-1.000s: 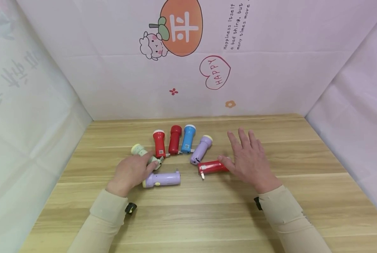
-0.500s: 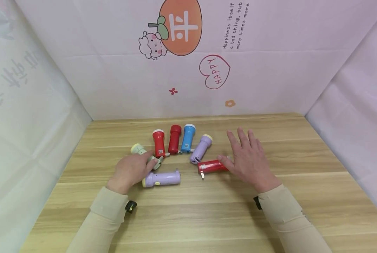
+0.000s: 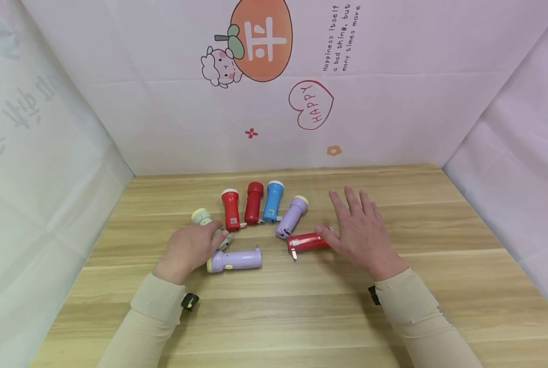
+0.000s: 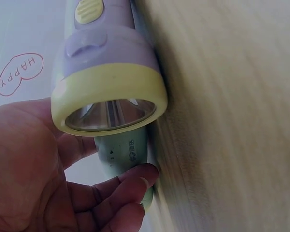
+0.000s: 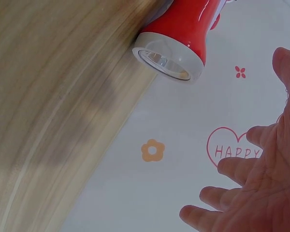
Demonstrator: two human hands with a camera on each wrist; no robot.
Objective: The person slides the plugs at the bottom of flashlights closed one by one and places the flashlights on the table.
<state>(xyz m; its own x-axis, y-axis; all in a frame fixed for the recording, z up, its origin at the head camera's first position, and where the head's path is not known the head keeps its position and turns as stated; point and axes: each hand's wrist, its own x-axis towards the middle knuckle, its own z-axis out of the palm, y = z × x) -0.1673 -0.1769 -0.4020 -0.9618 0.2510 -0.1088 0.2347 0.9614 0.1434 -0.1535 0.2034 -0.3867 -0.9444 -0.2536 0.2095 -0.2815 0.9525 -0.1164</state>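
Observation:
My left hand (image 3: 190, 250) grips a pale green flashlight (image 3: 201, 216) by its body, which the hand partly hides. In the left wrist view, curled fingers (image 4: 128, 191) wrap the green body, behind a purple flashlight (image 4: 108, 48) with a cream rim. That purple one lies crosswise just in front of the hand in the head view. My right hand (image 3: 363, 235) is spread, palm down, and its thumb overlaps a red flashlight (image 3: 305, 242) with a fold-out plug. Seen from the right wrist, this red flashlight (image 5: 183, 29) with its white rim is apart from the spread fingers.
Toward the back of the wooden table (image 3: 274, 317) lie a bright red flashlight (image 3: 231, 210), a dark red one (image 3: 254, 204), a blue one (image 3: 273, 202) and a second purple one (image 3: 292, 219). White printed cloth (image 3: 163, 102) encloses the back and sides.
The green flashlight has turned a little in my left hand; its plug no longer sticks up toward the bright red flashlight. My right hand has stayed put.

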